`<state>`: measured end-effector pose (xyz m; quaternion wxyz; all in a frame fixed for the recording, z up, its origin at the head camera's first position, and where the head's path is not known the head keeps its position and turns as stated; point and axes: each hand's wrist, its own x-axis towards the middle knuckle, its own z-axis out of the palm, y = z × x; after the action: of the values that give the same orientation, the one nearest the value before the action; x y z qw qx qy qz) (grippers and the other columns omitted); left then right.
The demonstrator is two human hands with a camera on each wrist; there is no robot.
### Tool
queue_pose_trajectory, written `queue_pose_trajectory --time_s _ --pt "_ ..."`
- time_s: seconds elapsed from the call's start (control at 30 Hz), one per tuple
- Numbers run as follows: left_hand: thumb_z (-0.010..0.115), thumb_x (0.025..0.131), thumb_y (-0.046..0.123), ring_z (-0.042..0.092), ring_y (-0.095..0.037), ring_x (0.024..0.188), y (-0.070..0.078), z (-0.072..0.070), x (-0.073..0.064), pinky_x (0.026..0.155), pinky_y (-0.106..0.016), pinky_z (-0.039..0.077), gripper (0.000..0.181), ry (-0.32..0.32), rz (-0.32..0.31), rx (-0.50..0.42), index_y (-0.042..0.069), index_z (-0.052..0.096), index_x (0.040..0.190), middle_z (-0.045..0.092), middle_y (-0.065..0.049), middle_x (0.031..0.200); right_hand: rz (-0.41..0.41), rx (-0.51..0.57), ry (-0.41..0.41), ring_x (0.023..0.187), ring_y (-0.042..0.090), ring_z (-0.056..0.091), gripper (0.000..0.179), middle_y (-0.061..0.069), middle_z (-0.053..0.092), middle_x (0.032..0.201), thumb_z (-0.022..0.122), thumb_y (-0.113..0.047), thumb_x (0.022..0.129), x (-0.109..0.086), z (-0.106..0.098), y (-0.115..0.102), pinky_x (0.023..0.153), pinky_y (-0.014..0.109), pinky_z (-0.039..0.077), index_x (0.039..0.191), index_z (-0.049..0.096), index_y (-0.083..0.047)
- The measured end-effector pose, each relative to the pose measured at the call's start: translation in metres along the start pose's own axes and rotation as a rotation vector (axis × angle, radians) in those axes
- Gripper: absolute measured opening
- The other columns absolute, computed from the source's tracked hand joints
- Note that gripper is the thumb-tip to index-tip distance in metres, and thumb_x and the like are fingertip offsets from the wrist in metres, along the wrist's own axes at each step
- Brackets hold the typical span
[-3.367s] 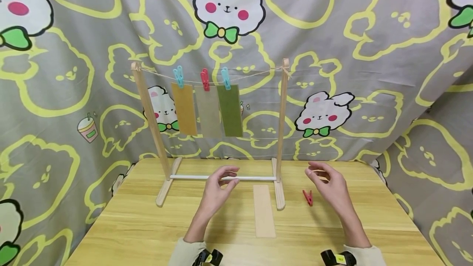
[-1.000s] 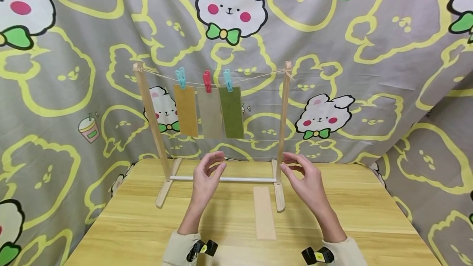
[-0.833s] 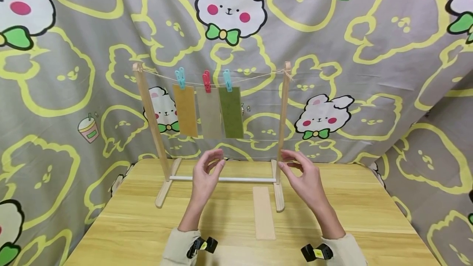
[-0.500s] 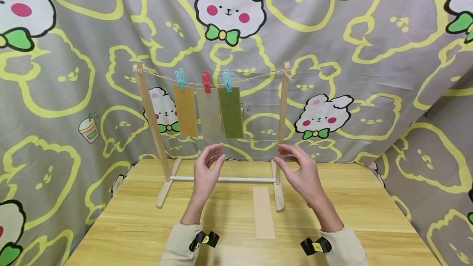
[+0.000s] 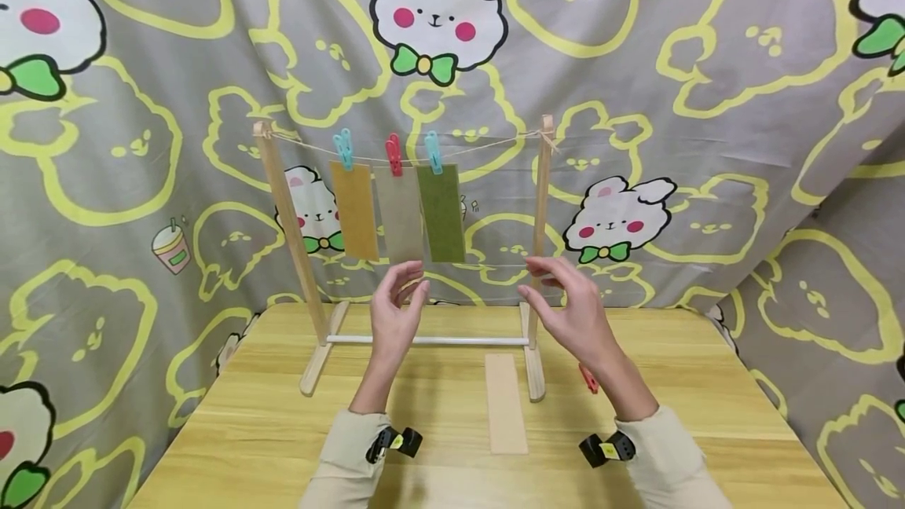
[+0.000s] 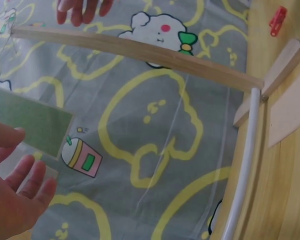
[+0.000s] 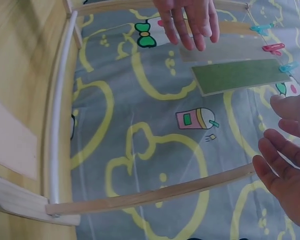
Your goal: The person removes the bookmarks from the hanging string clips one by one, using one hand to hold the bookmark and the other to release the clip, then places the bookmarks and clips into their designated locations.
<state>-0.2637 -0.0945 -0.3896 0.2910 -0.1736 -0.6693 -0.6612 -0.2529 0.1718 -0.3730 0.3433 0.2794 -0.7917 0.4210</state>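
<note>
My left hand (image 5: 396, 311) is raised below the hanging strips, empty, fingers loosely bent and thumb apart. Its fingertips overlap the bottom of a grey-beige strip (image 5: 399, 210) in the head view. Equally empty, my right hand (image 5: 571, 306) is up in front of the stand's right post (image 5: 541, 203), thumb and fingers spread. From the string hang a mustard strip (image 5: 355, 210), the grey-beige one and a green strip (image 7: 240, 77), on blue, red and blue clothespins (image 5: 434, 151). A pale peach strip (image 5: 506, 403) lies on the table; a loose red clothespin (image 6: 278, 21) lies right of the stand.
The wooden stand has a left post (image 5: 290, 234), flat feet (image 5: 535, 375) and a white crossbar (image 5: 467, 341) low between them. Behind the wooden table (image 5: 233, 422) hangs a grey curtain (image 5: 601, 108) with cartoon prints. My right forearm partly covers the loose clothespin in the head view.
Over the last second both hands have risen toward the strips. Earlier, my right hand came left from beside the loose clothespin to the post. The strips hang as before.
</note>
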Motion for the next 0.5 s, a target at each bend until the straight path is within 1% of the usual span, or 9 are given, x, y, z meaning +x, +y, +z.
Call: queue_pose_trajectory --time_s 0.07,0.13,0.17,0.23,0.4,0.5 --pt "0.065 0.093 -0.014 0.059 -0.047 0.116 -0.008 0.001 0.003 0.103 -0.059 0.050 0.032 0.006 0.002 -0.014 -0.019 0.058 0.123 0.063 -0.032 0.123 -0.010 0.003 -0.004 0.103 0.027 0.067 0.039 0.006 0.070 0.116 0.081 -0.004 0.088 0.005 -0.003 -0.002 0.088 0.040 0.059 0.125 0.070 -0.006" --pt "0.065 0.092 -0.014 0.060 -0.047 0.116 -0.016 0.001 0.006 0.103 -0.060 0.049 0.033 0.012 0.003 -0.020 -0.018 0.058 0.124 0.063 -0.031 0.124 -0.019 0.001 -0.011 0.104 0.027 0.067 0.039 0.005 0.070 0.117 0.081 -0.004 0.088 0.010 -0.006 -0.003 0.089 0.039 0.059 0.125 0.070 -0.007" --pt "0.066 0.092 -0.014 0.060 -0.045 0.116 -0.018 0.002 0.007 0.103 -0.059 0.050 0.033 0.017 0.003 -0.026 -0.016 0.059 0.124 0.063 -0.030 0.124 -0.024 -0.005 -0.014 0.105 0.026 0.067 0.040 0.005 0.071 0.118 0.081 -0.005 0.088 0.013 -0.008 -0.004 0.089 0.039 0.059 0.126 0.070 -0.007" --pt "0.067 0.092 -0.012 0.061 -0.043 0.116 -0.020 0.002 0.010 0.103 -0.055 0.051 0.033 0.022 0.006 -0.034 -0.014 0.060 0.124 0.064 -0.029 0.123 -0.031 -0.013 -0.022 0.106 0.025 0.067 0.041 0.004 0.071 0.118 0.082 -0.006 0.088 0.017 -0.010 -0.005 0.089 0.040 0.059 0.126 0.069 -0.008" --pt "0.070 0.093 -0.007 0.062 -0.043 0.117 -0.020 0.002 0.014 0.103 -0.048 0.053 0.031 0.021 0.021 -0.042 -0.008 0.063 0.123 0.065 -0.028 0.123 -0.044 -0.010 -0.039 0.108 0.024 0.066 0.043 0.004 0.070 0.119 0.083 -0.009 0.087 0.025 -0.011 -0.008 0.091 0.045 0.058 0.128 0.069 -0.008" --pt "0.070 0.094 -0.005 0.062 -0.041 0.117 -0.020 0.003 0.016 0.103 -0.047 0.053 0.030 0.016 0.022 -0.034 -0.007 0.063 0.123 0.065 -0.027 0.123 -0.062 -0.005 -0.051 0.109 0.022 0.065 0.044 0.003 0.069 0.120 0.083 -0.009 0.087 0.028 -0.010 -0.009 0.090 0.048 0.058 0.128 0.069 -0.008"
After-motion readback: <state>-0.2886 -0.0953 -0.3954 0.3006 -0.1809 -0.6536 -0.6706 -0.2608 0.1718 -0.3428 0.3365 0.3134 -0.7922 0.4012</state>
